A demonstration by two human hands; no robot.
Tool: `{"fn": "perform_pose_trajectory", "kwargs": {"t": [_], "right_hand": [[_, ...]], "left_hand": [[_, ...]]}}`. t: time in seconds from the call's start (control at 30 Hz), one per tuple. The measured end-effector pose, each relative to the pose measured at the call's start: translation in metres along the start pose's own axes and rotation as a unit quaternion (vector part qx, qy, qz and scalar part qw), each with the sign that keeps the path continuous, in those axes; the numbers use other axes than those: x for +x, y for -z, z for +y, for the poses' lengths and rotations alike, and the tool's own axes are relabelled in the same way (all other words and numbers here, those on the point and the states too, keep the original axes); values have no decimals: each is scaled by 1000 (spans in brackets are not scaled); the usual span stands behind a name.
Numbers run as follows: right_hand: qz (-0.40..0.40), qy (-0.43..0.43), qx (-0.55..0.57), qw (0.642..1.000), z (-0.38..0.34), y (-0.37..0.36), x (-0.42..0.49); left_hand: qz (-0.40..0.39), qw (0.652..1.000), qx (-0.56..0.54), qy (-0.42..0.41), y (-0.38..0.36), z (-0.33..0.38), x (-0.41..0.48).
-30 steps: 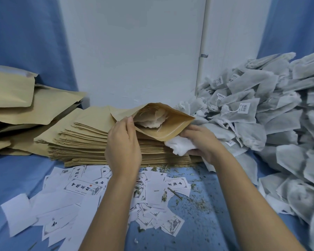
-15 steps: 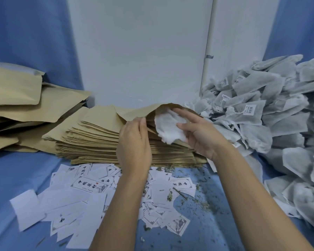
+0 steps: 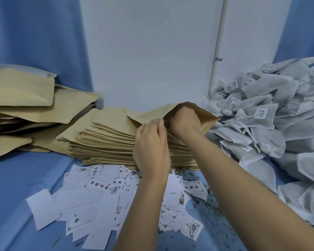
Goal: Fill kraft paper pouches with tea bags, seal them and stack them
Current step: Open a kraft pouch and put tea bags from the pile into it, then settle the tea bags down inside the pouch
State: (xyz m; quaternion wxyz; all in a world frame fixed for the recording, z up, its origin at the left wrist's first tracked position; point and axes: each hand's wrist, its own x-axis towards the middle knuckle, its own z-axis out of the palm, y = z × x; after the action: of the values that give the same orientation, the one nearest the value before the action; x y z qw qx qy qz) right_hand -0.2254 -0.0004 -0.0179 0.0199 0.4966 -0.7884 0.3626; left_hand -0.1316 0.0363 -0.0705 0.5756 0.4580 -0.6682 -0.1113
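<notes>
Where the forearms are crossing the near table: small white printed paper slips [image 3: 101,187] are lying scattered over the blue cloth-covered table [image 3: 16,187], with loose greenish tea crumbs [image 3: 198,201] beside them on the right.
Left of the hands: the left hand [image 3: 150,144] is pinching the lower lip of the open brown kraft paper pouch [image 3: 152,113], holding its mouth apart.
Right of the hands: the right hand [image 3: 184,118] is reaching into that mouth up to the wrist. Its fingers are hidden, so I cannot tell whether they are gripping a tea bag or spreading.
Pouch in work: it is lying on top of the thick stack of flat empty kraft pouches [image 3: 107,142], being filled and not yet sealed.
Left to fill: that stack is standing tall, and the big heap of white mesh tea bags with tags [image 3: 265,127] is rising at the right, so most of the job is probably lying ahead.
Done so far: a loose pile of bulging kraft pouches [image 3: 22,91] is lying at the far left, apparently filled. Whether they are sealed I cannot tell.
</notes>
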Motion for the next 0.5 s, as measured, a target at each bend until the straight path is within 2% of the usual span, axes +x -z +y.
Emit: {"fn": "perform_pose_trajectory", "kwargs": {"t": [0.07,0.17,0.27,0.33,0.43,0.47,0.5], "right_hand": [[14,40,-5,999,2,0,-3],[-92,75,77,990,2,1,-2],[-148,72,38,986,0,2,1],[-107,83,21,991,3,1,-2],[58,74,113,989,12,3,-20],[68,82,167,980,16,6,-26],[25,90,240,966,20,11,-31]], "left_hand": [[10,1000,-12,-1,0,-4,3],[23,1000,-5,-11,2,-6,4],[2,999,7,-35,4,-5,2],[-9,999,-7,-36,4,-5,5],[26,999,-33,-18,9,-6,11],[42,998,-53,-4,11,-7,13],[53,995,-83,17,13,-7,15]]}}
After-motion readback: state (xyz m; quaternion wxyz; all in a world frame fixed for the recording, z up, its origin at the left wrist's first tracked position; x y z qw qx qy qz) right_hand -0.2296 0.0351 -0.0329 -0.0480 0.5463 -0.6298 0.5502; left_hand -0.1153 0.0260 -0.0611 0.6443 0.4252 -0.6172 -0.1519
